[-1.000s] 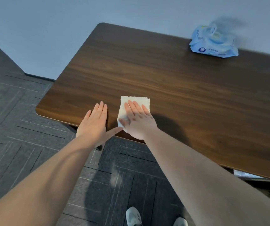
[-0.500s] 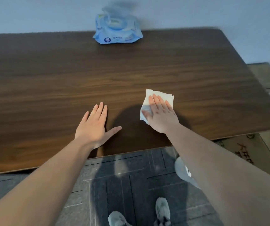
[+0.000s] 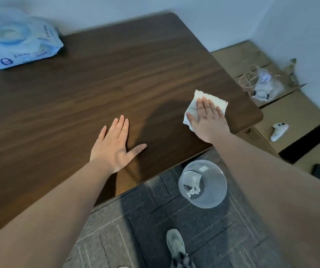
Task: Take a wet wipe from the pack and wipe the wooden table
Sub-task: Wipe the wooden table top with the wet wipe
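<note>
The dark wooden table (image 3: 97, 89) fills the left and middle of the view. My right hand (image 3: 207, 120) lies flat on a white wet wipe (image 3: 197, 105), pressing it onto the table near the right corner. My left hand (image 3: 114, 144) rests flat on the bare wood near the front edge, fingers together, thumb out, holding nothing. The blue wipe pack (image 3: 18, 45) sits at the far left of the table, blurred.
A clear plastic bin (image 3: 202, 183) with crumpled white wipes stands on the grey carpet just below the table's front edge. Cardboard boxes (image 3: 283, 113) at the right carry a white game controller (image 3: 279, 130), cables and a plastic bag. My shoe (image 3: 175, 244) shows at the bottom.
My right hand has slid the wipe rightwards along the table toward its right corner. The view has swung right with it, so the pack now sits at far left. My left hand stays flat.
</note>
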A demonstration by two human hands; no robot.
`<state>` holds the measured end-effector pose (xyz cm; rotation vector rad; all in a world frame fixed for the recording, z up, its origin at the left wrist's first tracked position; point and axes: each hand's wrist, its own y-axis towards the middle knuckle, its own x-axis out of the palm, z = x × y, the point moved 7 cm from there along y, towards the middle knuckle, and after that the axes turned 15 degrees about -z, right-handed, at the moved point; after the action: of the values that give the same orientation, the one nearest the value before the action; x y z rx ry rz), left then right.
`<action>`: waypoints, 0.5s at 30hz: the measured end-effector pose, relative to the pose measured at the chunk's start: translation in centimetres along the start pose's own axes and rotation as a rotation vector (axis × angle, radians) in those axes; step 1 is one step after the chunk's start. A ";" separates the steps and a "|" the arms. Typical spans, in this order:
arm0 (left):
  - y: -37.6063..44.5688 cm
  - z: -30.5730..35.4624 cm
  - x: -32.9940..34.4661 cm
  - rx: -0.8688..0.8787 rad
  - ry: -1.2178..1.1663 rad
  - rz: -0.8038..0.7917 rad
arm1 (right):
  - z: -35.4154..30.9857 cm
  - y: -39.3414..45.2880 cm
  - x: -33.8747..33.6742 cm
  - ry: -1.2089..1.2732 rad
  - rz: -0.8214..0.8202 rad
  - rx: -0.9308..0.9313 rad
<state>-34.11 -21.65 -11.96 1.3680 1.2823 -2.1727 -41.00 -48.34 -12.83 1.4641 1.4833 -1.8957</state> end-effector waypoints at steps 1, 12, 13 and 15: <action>0.7 1.1 -0.2 0.016 0.010 -0.003 | 1.7 0.1 -0.2 0.014 0.002 0.027; 7.2 14.8 -1.9 0.200 0.090 0.015 | 11.8 -0.7 -0.5 0.106 0.022 0.127; 7.7 16.1 -2.0 0.209 0.105 0.009 | 11.9 -0.6 -0.5 0.107 0.032 0.116; 8.8 18.8 -2.3 0.223 0.131 -0.010 | 12.3 -0.5 -0.3 0.099 0.048 0.095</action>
<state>-38.48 -42.07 -11.73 1.6150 1.1179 -2.3247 -47.57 -58.71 -13.11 1.6434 1.4037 -1.9145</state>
